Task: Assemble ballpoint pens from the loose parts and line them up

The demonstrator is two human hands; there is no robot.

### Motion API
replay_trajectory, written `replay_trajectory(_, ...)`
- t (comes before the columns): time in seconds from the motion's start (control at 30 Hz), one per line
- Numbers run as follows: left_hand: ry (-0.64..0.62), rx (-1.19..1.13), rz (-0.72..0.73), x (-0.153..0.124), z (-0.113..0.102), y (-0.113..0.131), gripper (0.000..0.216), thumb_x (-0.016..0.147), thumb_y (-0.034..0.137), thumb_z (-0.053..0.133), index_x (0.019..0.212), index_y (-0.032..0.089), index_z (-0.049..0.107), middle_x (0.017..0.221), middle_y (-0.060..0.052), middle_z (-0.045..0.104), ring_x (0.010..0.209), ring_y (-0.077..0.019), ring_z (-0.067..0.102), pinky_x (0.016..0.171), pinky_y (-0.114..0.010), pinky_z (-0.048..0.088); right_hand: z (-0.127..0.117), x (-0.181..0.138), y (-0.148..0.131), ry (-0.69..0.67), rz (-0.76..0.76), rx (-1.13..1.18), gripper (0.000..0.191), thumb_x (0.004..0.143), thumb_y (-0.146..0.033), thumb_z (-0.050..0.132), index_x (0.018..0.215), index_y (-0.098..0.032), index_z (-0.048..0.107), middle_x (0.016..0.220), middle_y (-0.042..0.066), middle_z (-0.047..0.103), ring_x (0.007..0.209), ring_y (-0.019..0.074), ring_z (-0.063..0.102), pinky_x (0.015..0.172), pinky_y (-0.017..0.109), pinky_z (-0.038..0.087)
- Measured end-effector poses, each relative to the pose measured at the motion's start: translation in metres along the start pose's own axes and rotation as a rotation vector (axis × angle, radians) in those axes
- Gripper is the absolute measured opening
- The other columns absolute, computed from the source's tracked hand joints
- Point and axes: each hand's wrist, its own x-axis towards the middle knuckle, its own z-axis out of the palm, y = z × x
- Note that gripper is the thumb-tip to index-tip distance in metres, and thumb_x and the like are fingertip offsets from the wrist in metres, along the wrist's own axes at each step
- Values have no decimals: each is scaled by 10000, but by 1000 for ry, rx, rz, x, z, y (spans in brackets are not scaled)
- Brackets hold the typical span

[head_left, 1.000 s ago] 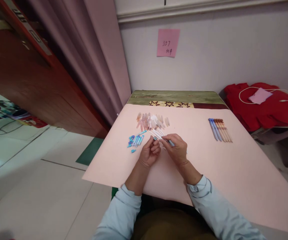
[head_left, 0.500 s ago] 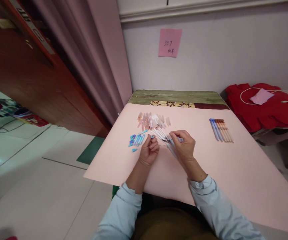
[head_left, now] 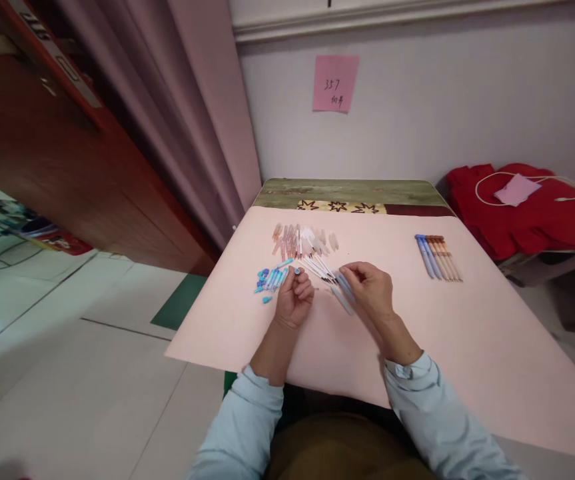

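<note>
My left hand [head_left: 294, 298] is closed around a small blue pen part [head_left: 297, 271], its round end facing up between thumb and forefinger. To its right, my right hand [head_left: 373, 291] pinches thumb and forefinger together; whatever is between them is too small to make out. White pen refills [head_left: 321, 270] with dark tips lie fanned out between the hands. Pale blue pen barrels [head_left: 342, 302] rest beside the right hand, partly under its fingers. Left of my left hand is a cluster of turquoise and blue pen pieces [head_left: 274, 279].
Brownish and clear pen barrels [head_left: 287, 241] are spread farther back. A row of blue pens [head_left: 428, 258] and brown pens [head_left: 446, 260] lies at the right. Pink paper [head_left: 467, 360] covers the table. Red cloth [head_left: 557, 220] with a white cable is beyond the right edge.
My right hand has shifted slightly right, away from the left hand, showing more of the pale blue barrels. The left hand keeps its hold. The whole view has moved a little.
</note>
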Motion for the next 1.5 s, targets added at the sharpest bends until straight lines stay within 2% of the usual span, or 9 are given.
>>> replay_trajectory(0.27, -18, 25, 51, 5, -2, -1, 314, 996, 300, 379, 805, 113, 544, 624, 37, 412, 408, 0, 336, 376, -112, 289, -24, -33, 13, -24, 89, -104, 224, 831, -413, 596, 797, -246, 741, 694, -10, 686, 613, 138, 590, 590, 238, 401)
replay_trajectory(0.4, -14, 42, 63, 4, -2, -2, 317, 994, 299, 379, 800, 117, 552, 616, 36, 417, 400, -6, 316, 370, -115, 287, -21, -53, 12, -81, 0, -221, 182, 835, -372, 595, 794, -259, 732, 733, -20, 692, 658, 126, 611, 603, 225, 385)
replay_trajectory(0.53, -13, 40, 79, 3, -3, -1, 320, 993, 303, 380, 795, 121, 554, 610, 37, 414, 397, -11, 311, 367, -121, 287, -16, -60, 9, -103, -82, -302, 192, 846, -369, 579, 827, -259, 734, 770, -13, 701, 692, 129, 621, 603, 229, 368)
replay_trajectory(0.77, -47, 44, 84, 3, -7, 0, 309, 989, 289, 389, 798, 114, 558, 609, 34, 415, 403, -13, 325, 378, -130, 290, -22, -47, 19, 83, 190, -193, 255, 830, -432, 561, 817, -246, 734, 699, -6, 680, 620, 146, 578, 598, 250, 374)
replay_trajectory(0.97, -59, 51, 89, 2, -8, 0, 295, 986, 275, 389, 794, 125, 555, 617, 25, 425, 414, -21, 326, 383, -138, 291, -29, -38, 33, 159, 279, -170, 306, 802, -462, 556, 826, -219, 740, 689, 16, 676, 618, 171, 571, 603, 270, 377)
replay_trajectory(1.2, -68, 38, 103, 0, -8, 1, 293, 986, 272, 383, 796, 123, 550, 615, 28, 424, 410, -18, 334, 390, -139, 292, -28, -39, 35, 169, 247, -190, 283, 811, -441, 549, 839, -226, 731, 705, 4, 666, 634, 161, 571, 615, 265, 370)
replay_trajectory(1.5, -33, 77, 109, 0, -6, 0, 292, 983, 276, 397, 780, 129, 548, 612, 26, 435, 404, -19, 318, 376, -139, 272, -19, -45, 28, 57, 80, -325, 252, 833, -362, 510, 823, -215, 715, 753, 9, 657, 648, 134, 547, 601, 246, 330)
